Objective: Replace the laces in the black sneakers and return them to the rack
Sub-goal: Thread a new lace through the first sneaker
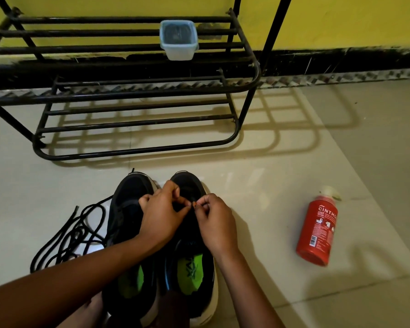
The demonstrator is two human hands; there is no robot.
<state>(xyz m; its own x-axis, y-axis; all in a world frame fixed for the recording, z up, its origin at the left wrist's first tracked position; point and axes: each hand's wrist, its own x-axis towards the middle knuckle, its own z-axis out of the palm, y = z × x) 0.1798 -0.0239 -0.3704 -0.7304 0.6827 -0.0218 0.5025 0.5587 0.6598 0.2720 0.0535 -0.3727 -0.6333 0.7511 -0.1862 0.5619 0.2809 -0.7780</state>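
Two black sneakers with green insoles stand side by side on the floor, toes away from me: the left sneaker and the right sneaker. Over the right sneaker's eyelets my left hand and my right hand both pinch a black lace whose tip shows between the fingertips. A loose black lace lies tangled on the floor left of the shoes. The black metal rack stands beyond the shoes against the wall.
A clear plastic container sits on the rack's upper shelf. A red bottle lies on its side on the tiled floor to the right. A yellow wall with a black skirting runs behind the rack.
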